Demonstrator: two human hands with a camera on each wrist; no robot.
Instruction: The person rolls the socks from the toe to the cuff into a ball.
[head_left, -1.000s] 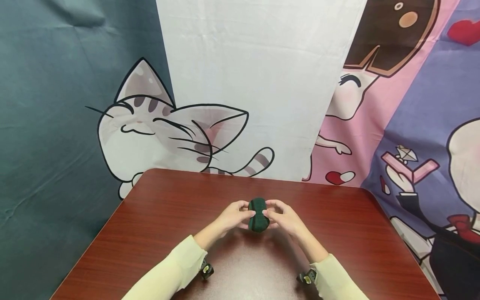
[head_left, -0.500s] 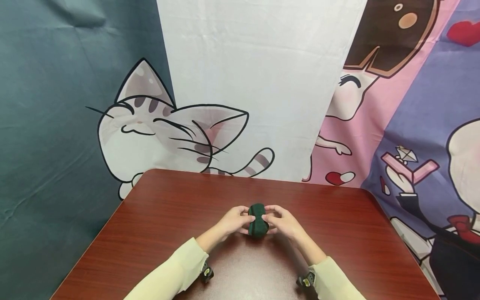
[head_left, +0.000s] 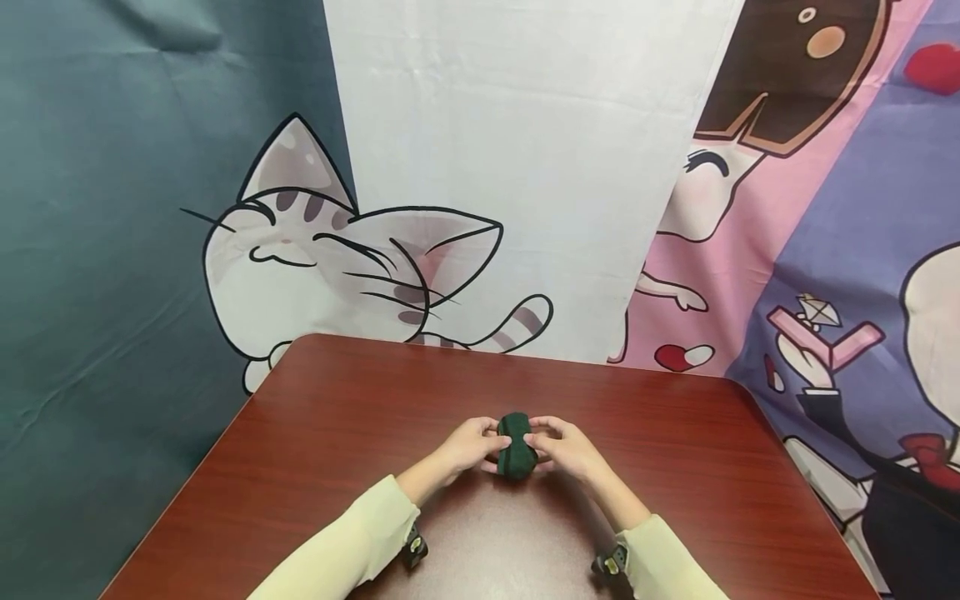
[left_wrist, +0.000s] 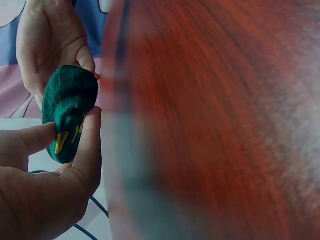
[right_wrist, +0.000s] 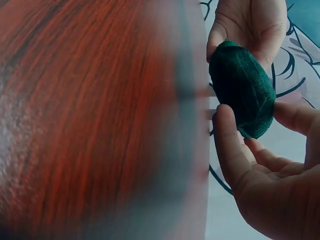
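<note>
A dark green folded cloth bundle, rounded and soft-looking, is held between both hands over the table. My left hand pinches its left side, thumb on the near face and fingers behind. From the other side my right hand grips it the same way. Yellow marks show on the bundle's left end in the left wrist view. In the right wrist view the green bundle shows plain fabric. Its exact kind cannot be told.
A reddish-brown wooden table with rounded far corners lies beneath the hands. Behind it hang printed cloths, one with a cartoon cat. Dark wrist devices sit at the left cuff and right cuff.
Both hands have come slightly closer to the person and lower with the green bundle, mostly in the first half second. Their hold stays much the same. The head view has shifted slightly.
</note>
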